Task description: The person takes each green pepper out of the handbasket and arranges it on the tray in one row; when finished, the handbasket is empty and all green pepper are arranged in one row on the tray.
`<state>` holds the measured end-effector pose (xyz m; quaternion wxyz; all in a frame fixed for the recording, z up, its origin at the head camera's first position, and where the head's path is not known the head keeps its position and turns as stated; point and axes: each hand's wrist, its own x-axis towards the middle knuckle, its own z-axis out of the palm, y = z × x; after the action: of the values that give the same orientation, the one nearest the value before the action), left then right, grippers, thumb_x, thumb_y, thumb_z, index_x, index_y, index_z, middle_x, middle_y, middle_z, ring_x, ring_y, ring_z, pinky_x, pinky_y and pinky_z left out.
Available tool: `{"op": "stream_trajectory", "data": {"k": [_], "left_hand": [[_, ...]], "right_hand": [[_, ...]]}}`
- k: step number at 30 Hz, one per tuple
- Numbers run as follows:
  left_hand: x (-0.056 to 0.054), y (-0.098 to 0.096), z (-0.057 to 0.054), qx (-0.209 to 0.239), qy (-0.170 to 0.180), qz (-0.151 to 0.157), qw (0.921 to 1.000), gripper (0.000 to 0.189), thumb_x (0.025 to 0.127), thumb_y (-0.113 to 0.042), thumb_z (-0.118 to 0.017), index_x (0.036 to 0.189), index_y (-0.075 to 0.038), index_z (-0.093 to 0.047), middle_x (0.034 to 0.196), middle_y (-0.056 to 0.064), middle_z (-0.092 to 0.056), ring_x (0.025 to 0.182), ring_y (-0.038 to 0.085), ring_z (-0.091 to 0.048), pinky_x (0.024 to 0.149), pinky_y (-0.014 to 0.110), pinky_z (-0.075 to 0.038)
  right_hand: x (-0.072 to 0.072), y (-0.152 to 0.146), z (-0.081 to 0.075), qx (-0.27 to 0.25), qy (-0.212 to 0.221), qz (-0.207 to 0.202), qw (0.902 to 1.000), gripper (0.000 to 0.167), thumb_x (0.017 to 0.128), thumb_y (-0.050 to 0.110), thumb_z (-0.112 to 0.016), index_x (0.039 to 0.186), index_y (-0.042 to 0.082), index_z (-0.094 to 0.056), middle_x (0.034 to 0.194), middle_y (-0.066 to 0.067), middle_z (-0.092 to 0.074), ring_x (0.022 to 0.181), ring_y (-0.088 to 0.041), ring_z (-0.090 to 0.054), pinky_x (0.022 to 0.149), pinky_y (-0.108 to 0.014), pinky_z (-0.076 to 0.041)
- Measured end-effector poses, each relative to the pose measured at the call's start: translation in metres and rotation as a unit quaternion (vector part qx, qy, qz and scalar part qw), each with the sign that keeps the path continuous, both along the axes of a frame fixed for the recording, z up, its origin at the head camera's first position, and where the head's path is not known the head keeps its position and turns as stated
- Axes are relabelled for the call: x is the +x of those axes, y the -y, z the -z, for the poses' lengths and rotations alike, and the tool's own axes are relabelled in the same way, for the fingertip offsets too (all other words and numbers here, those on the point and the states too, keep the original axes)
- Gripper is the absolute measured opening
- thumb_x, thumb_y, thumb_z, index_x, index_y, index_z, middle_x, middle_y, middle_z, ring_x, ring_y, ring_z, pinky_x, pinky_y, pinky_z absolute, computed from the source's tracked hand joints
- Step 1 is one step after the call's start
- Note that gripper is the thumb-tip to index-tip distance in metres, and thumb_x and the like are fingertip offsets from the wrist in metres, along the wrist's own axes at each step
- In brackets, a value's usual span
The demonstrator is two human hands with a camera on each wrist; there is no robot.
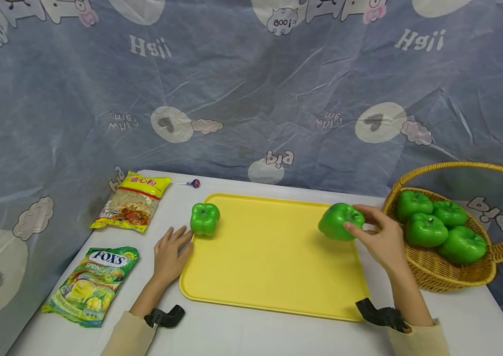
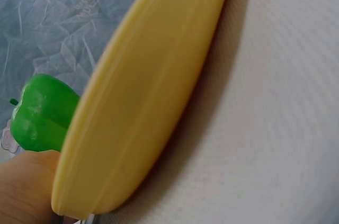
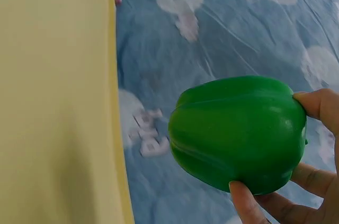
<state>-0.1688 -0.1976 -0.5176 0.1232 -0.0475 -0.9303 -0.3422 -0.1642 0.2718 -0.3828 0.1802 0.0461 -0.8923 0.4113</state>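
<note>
My right hand [image 1: 385,240] grips a green bell pepper [image 1: 337,222] by its stem end, above the right part of a yellow tray [image 1: 273,252]. In the right wrist view, thumb and fingers hold the sides of this pepper [image 3: 238,131], which lies sideways in the air. Another green bell pepper [image 1: 205,220] sits at the tray's upper left corner. Beside it, my left hand [image 1: 172,254] rests at the tray's left rim, fingers loosely extended. The left wrist view shows the tray's side [image 2: 143,97] close up, hiding most of that hand.
On the right stands a wicker basket [image 1: 438,284] with a tall handle, holding several green bell peppers [image 1: 427,230]. A yellow pasta bag [image 1: 132,201] and a green Fox's candy bag [image 1: 93,284] lie on the left. Behind the pasta bag is a lollipop [image 1: 195,183]. A blue-grey printed cloth backs the white table.
</note>
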Motion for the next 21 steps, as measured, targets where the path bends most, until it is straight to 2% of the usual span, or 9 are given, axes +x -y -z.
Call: {"op": "stream_trajectory", "data": {"k": [3,7,10,15,21], "left_hand": [[-0.001,0.0,0.0,0.002,-0.002,-0.001,1.0,0.04,0.096,-0.018,-0.059,0.134,-0.007,-0.06,0.147,0.019,-0.048,0.144,0.047,-0.023,0.113,0.065,-0.011],[-0.001,-0.001,0.002,0.0,0.003,-0.001,1.0,0.04,0.097,-0.019,-0.058,0.135,-0.008,-0.059,0.148,0.019,-0.047,0.144,0.047,-0.023,0.113,0.065,-0.012],[0.0,-0.001,0.003,-0.001,0.007,-0.002,1.0,0.04,0.097,-0.019,-0.058,0.135,-0.008,-0.059,0.148,0.018,-0.047,0.144,0.046,-0.023,0.113,0.064,-0.012],[0.0,-0.001,0.002,0.001,0.004,-0.005,1.0,0.04,0.097,-0.02,-0.058,0.135,-0.008,-0.059,0.148,0.019,-0.047,0.145,0.047,-0.022,0.113,0.064,-0.011],[0.0,0.0,0.001,-0.002,0.004,-0.007,1.0,0.039,0.097,-0.02,-0.057,0.134,-0.008,-0.06,0.148,0.018,-0.047,0.145,0.046,-0.023,0.114,0.063,-0.011]], "right_hand": [[-0.018,0.03,0.005,-0.007,0.012,-0.047,0.9988,0.046,0.086,0.027,-0.075,0.128,0.011,-0.063,0.117,-0.009,-0.066,0.095,0.001,-0.058,0.072,-0.015,-0.051],[-0.036,0.073,0.009,-0.02,0.033,-0.093,0.9949,0.047,0.083,0.028,-0.078,0.126,0.012,-0.064,0.118,-0.01,-0.067,0.1,-0.018,-0.062,0.076,-0.028,-0.055],[-0.045,0.106,0.01,-0.033,0.046,-0.132,0.9896,0.048,0.081,0.027,-0.08,0.124,0.012,-0.065,0.118,-0.011,-0.066,0.103,-0.027,-0.063,0.076,-0.034,-0.058],[-0.055,0.15,0.015,-0.03,0.047,-0.179,0.9823,0.047,0.079,0.028,-0.081,0.121,0.014,-0.067,0.113,-0.009,-0.067,0.101,-0.029,-0.064,0.07,-0.03,-0.059],[-0.064,0.182,0.026,-0.007,0.045,-0.203,0.9781,0.048,0.078,0.028,-0.081,0.121,0.012,-0.067,0.112,-0.008,-0.068,0.098,-0.026,-0.064,0.07,-0.026,-0.057]]}}
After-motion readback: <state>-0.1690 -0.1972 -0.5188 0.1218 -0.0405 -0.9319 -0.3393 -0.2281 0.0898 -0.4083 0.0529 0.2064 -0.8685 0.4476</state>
